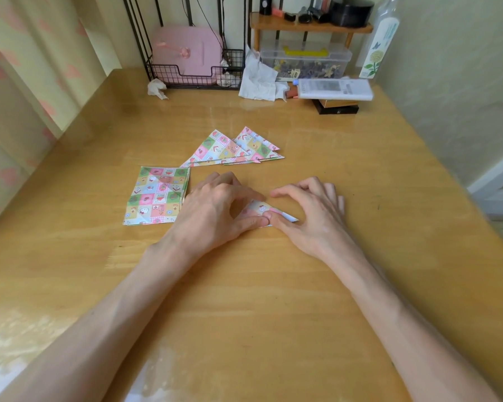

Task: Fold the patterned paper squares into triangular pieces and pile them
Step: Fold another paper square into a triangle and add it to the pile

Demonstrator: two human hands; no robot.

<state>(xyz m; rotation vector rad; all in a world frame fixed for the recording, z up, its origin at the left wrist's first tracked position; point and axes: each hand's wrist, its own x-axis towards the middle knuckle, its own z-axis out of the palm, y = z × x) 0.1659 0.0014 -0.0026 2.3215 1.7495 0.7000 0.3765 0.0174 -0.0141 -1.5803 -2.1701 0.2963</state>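
Note:
A folded patterned paper piece lies on the wooden table between my hands, mostly hidden by them. My left hand covers its left part, thumb pressing along the near edge. My right hand presses its thumb on the same edge from the right, fingers arched above the paper. A stack of unfolded patterned squares lies just left of my left hand. Behind my hands sits a pile of folded triangles, fanned out and overlapping.
At the table's back stand a black wire basket with a pink case, crumpled tissues, a clear plastic box, a small wooden shelf, a bottle and a white flat box. A curtain hangs at left.

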